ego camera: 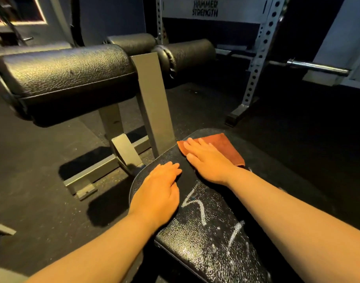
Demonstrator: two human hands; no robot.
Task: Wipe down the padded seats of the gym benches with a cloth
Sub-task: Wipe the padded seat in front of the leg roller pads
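Observation:
A black padded bench seat (213, 237) runs from the lower right up to the middle of the view, streaked with white chalk marks. A folded orange-brown cloth (226, 148) lies flat near the seat's far end. My right hand (207, 160) presses on the cloth with straight fingers. My left hand (156, 190) rests flat on the seat's left edge, just beside the cloth, holding nothing.
Black roller pads (66, 72) on a grey steel frame (152, 107) stand just beyond the seat. A white perforated rack upright (256, 64) and a barbell end (318, 67) are at the back right. Dark rubber flooring (32, 160) surrounds the bench.

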